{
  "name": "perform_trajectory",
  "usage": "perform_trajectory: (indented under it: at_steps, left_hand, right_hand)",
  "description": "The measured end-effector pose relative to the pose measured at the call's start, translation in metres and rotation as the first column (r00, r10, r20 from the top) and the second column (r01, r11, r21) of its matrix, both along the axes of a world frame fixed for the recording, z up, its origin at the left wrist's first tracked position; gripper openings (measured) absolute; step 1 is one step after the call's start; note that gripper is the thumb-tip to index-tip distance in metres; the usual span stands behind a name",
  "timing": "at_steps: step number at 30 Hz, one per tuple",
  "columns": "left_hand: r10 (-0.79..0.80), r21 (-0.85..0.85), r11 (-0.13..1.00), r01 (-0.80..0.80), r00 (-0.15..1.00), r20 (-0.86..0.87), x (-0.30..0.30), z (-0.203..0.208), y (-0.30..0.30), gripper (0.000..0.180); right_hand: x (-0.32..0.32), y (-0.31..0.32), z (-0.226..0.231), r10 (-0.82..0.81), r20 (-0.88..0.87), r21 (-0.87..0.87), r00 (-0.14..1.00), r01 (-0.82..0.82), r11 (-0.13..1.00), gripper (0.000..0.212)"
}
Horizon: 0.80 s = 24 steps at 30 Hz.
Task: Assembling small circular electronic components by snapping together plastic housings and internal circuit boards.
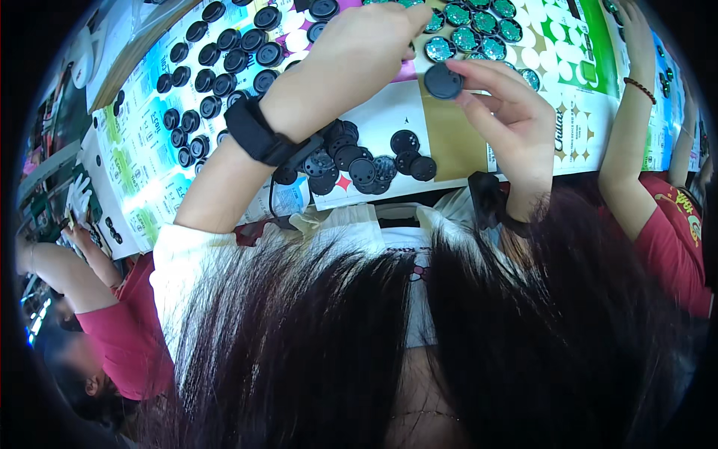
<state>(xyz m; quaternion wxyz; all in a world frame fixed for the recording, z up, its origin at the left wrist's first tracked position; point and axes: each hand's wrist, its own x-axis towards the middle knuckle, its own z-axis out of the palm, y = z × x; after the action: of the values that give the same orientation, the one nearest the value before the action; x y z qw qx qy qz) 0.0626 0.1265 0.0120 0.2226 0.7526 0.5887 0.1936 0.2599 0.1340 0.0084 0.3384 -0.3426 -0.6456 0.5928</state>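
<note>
My right hand (516,120) pinches a flat black disc (443,81) between thumb and fingertips, holding it above the gold and white printed sheet. Across the top middle reaches my left hand (378,41), its fingers curled next to the round black pieces with green glittery boards (465,39). The back of that hand hides most of its fingers, and I cannot make out what is in them. Below my left wrist, which wears a black band (258,131), lies a loose pile of flat black discs (351,153). A smaller cluster of black discs (407,157) sits to its right.
Many round black cup-shaped parts (235,60) stand spread over the left of the table. Printed sheets (161,191) cover its top. A co-worker's arm (628,112) reaches in at the right. Another person in red (131,337) works at the left. A wooden edge (138,56) borders the upper left.
</note>
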Motion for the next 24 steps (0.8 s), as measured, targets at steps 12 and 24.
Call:
perform_trajectory:
  at_steps: [12,24]
  left_hand:
    - [0.490,-0.477,0.871,-0.119,0.278,0.826,0.017,0.011,-0.051,0.017]
    - [0.486,-0.475,0.870,-0.133,0.062,0.872,0.034,0.018,-0.070,0.022]
  right_hand:
    - [-0.007,-0.003,0.013,-0.044,-0.060,-0.113,0.997,0.037,0.993,0.022]
    - [-0.017,-0.007,0.024,-0.120,0.185,0.458,0.976,0.022,0.889,0.033]
